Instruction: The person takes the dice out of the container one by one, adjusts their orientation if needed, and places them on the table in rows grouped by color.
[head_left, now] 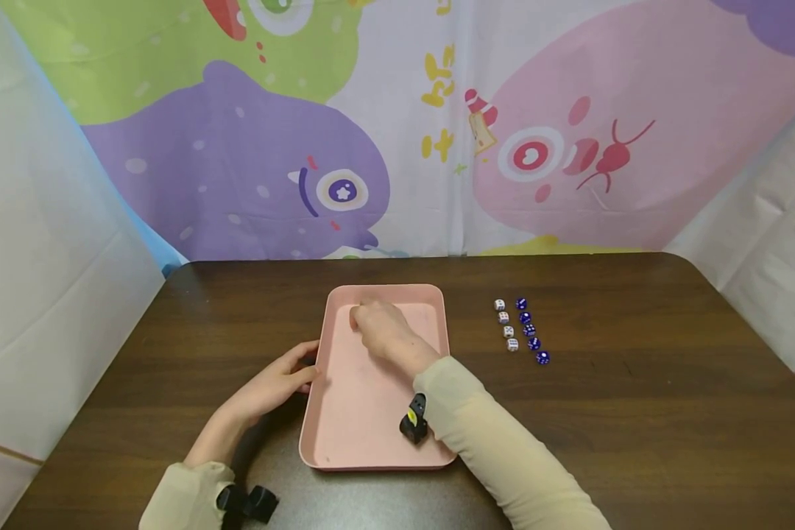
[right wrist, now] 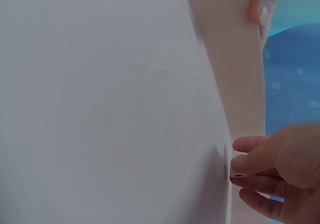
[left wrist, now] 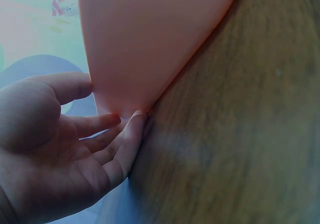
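A pink tray [head_left: 364,419] lies on the table with its long sides running away from me. My left hand [head_left: 271,383] rests against the tray's left wall from outside, its thumb and fingertips touching the wall [left wrist: 150,29]. Inside the tray, near the far left corner, is my right hand [head_left: 384,331]. In the right wrist view that right hand [right wrist: 290,169] pinches a small white die [right wrist: 238,174] with a dark pip, close to the tray wall [right wrist: 220,44]. The head view hides the die behind the hand.
To the right of the tray stand a column of white dice [head_left: 508,332] and, beside it, a column of blue dice [head_left: 529,330]. The dark wooden table [head_left: 636,427] reaches back to a cartoon-printed curtain [head_left: 424,199].
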`<state>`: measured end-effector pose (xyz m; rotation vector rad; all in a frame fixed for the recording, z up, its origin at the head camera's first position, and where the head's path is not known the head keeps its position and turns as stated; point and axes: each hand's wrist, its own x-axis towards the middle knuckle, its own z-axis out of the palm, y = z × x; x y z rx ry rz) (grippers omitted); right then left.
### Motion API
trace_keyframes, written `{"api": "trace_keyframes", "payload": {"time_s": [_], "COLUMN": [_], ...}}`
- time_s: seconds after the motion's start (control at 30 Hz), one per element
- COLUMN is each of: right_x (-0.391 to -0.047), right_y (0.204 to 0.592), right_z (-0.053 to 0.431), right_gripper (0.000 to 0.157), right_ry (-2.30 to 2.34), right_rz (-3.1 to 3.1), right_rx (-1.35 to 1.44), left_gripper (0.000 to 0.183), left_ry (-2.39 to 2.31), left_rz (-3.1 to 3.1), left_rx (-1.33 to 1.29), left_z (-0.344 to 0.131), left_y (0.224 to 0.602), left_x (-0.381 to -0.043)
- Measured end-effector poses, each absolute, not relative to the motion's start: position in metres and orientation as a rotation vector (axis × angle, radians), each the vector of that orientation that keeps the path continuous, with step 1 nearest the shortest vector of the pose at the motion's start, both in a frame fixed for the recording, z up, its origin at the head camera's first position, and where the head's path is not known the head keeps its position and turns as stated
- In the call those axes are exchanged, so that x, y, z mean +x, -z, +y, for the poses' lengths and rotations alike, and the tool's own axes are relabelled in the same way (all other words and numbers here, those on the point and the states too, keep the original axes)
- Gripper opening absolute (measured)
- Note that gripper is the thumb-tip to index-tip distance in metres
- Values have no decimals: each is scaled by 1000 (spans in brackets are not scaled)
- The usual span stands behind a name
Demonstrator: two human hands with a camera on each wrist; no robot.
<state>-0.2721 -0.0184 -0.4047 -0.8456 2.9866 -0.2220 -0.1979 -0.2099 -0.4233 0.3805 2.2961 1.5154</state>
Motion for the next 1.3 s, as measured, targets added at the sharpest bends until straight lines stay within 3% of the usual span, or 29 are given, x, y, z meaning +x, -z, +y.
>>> {"api": "trace_keyframes", "payload": {"time_s": [0.57,0.9,1.3], "right_x": [-262,-256,-246], "right_y": [393,388,384], "right_z": [-9,1,14], "right_gripper": [12,19,15], "right_ry": [429,593,649], "right_rz": [2965,2959,2993], "right_rx": [-861,-824,-772], "left_gripper": [52,51,52], "left_ry": [-1519,-1524,-1505], "left_rz": [2289,2297,2316], "left_rx": [372,394,363], "left_z": [-209,-210,-209], "left_y": [422,423,422], "left_x": [-197,-198,-198]}}
